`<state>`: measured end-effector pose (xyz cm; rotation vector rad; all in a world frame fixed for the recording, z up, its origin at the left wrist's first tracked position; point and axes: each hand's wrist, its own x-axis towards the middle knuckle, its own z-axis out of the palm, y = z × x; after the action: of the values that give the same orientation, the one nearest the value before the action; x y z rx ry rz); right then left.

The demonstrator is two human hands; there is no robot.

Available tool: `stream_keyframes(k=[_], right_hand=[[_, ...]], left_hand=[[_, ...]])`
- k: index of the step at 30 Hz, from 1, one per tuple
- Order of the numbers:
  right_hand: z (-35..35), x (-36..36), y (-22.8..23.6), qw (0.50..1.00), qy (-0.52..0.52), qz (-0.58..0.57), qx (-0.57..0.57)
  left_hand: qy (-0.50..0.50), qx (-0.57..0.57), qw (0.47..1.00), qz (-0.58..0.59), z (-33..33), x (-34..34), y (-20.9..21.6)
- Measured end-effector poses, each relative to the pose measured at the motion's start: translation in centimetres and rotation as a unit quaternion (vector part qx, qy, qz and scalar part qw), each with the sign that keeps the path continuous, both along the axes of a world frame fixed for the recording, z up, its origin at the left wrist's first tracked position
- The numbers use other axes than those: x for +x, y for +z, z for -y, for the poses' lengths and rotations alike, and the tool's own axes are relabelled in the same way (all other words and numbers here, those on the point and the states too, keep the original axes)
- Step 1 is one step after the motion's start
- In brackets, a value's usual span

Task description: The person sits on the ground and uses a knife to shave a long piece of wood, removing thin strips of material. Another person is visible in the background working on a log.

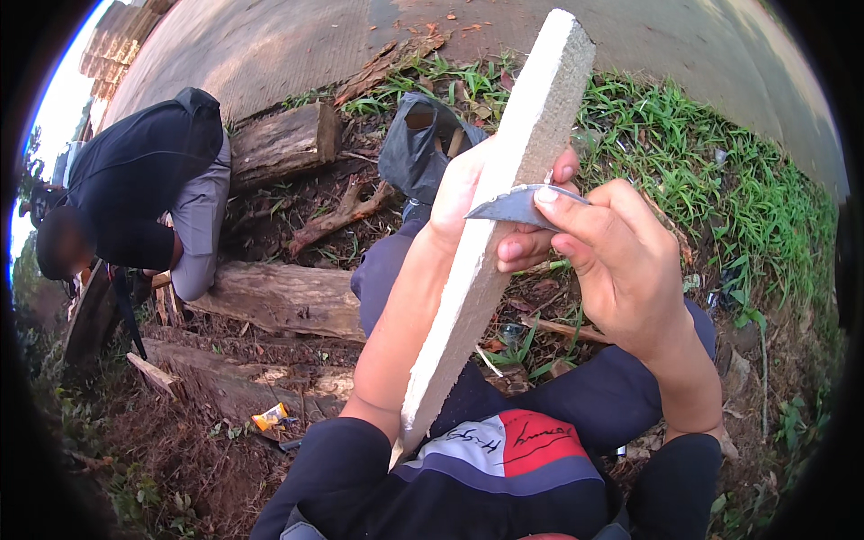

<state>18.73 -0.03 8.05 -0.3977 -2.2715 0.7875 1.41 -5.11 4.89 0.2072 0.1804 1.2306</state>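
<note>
A long, straight bar [526, 117], white on one face and rough greyish on the other, slants up from my lap past my chest; it looks like wood. My left hand [457, 193] is closed around its middle from behind, with fingertips showing on the right side. In my right hand [630, 256] is a small knife with a curved dark blade [511, 206], pinched between thumb and fingers. Its blade lies across the bar, touching it just at my left hand. The knife's handle is mostly hidden by my fingers.
A person in dark clothes [148, 153] bends over at the left. Weathered logs [279, 292] lie between us, with a black plastic bag [418, 148] beyond. Grass [711, 171] grows at the right, next to a paved road [297, 49]. A yellow wrapper [269, 417] lies on the soil.
</note>
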Motion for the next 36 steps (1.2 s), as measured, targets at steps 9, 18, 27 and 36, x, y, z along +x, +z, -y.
stream_keyframes(k=[9, 18, 27, 36], right_hand=[[-3.6, 0.7, 0.7, 0.993, -0.089, -0.071, 0.016], [-1.4, 0.1, 0.2, 0.999, 0.031, -0.025, -0.026], [-7.8, 0.8, 0.3, 0.974, -0.198, -0.106, 0.022], [-1.7, 0.6, -0.2, 0.998, 0.037, -0.002, -0.050]], left_hand=[[0.009, 0.000, 1.000, -0.004, -0.1, 1.1, 0.2], [0.037, -0.089, 0.994, -0.050, 0.4, 0.8, 0.9], [0.038, -0.013, 0.993, -0.114, 0.0, 1.5, -0.5], [0.093, -0.060, 0.978, -0.179, 0.1, 0.7, 0.4]])
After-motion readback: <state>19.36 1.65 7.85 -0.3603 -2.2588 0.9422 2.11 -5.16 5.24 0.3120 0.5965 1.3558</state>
